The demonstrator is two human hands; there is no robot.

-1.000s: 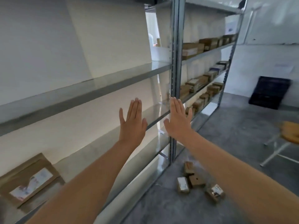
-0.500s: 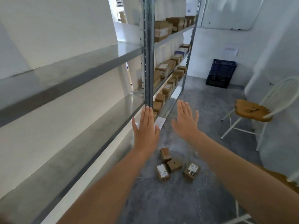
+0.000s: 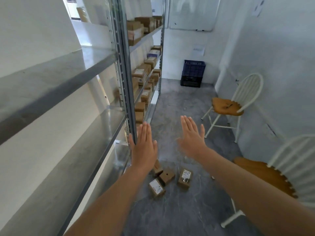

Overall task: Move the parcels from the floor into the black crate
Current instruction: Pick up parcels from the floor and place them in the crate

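A: The hands?
B: Left hand (image 3: 144, 147) and right hand (image 3: 191, 138) raised, fingers (image 3: 145, 132) straight, holding nothing.
A: The goods?
B: Four small brown cardboard parcels (image 3: 167, 176) lie clustered on the grey concrete floor (image 3: 179, 212) below; the black plastic crate (image 3: 190, 81) stands well apart, at the far wall (image 3: 179, 48).

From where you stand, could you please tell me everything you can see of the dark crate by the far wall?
The crate stands upright on the grey floor at the end of the aisle, against the white far wall, right of the metal shelving. It looks like plastic with slotted, latticed sides. Its upper part reads dark blue and its lower part black, so it may be two stacked crates; I cannot tell. Its inside is hidden.
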